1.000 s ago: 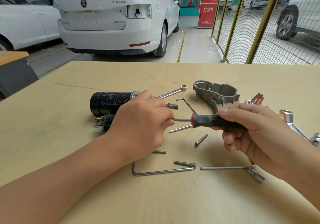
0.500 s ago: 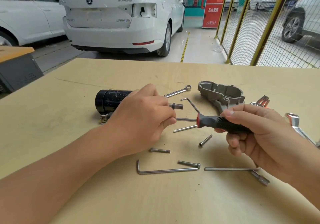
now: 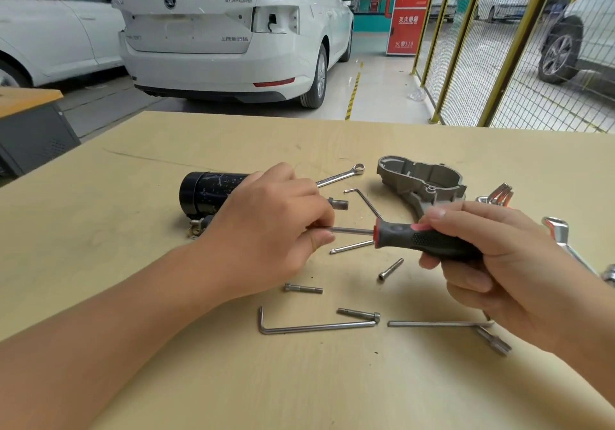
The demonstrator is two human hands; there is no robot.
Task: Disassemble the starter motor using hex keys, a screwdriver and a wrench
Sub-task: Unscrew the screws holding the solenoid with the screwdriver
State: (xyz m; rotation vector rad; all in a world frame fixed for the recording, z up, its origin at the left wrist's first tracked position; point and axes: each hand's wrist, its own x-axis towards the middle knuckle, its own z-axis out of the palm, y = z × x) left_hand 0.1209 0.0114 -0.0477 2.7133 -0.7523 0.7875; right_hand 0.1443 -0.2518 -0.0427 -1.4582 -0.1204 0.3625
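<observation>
The black starter motor body [image 3: 208, 193] lies on its side on the wooden table [image 3: 133, 263]. My left hand [image 3: 266, 230] covers its right end, fingers curled around it and the screwdriver's shaft. My right hand [image 3: 482, 256] grips the black-and-red handle of the screwdriver [image 3: 419, 240], whose shaft points left into my left hand. The tip is hidden. A grey cast housing [image 3: 419, 180] lies detached at the back right.
Loose bolts [image 3: 303, 288] [image 3: 390, 270] [image 3: 358, 314], hex keys [image 3: 316, 326] [image 3: 439, 324] and a thin hex key [image 3: 364, 198] lie in front. A combination wrench [image 3: 339, 175] lies behind my left hand. More wrenches [image 3: 562, 240] sit at the right edge. Parked cars and a fence stand beyond the table.
Both hands keep their grip on the motor and the screwdriver. The view has shifted slightly; nothing on the table has visibly moved.
</observation>
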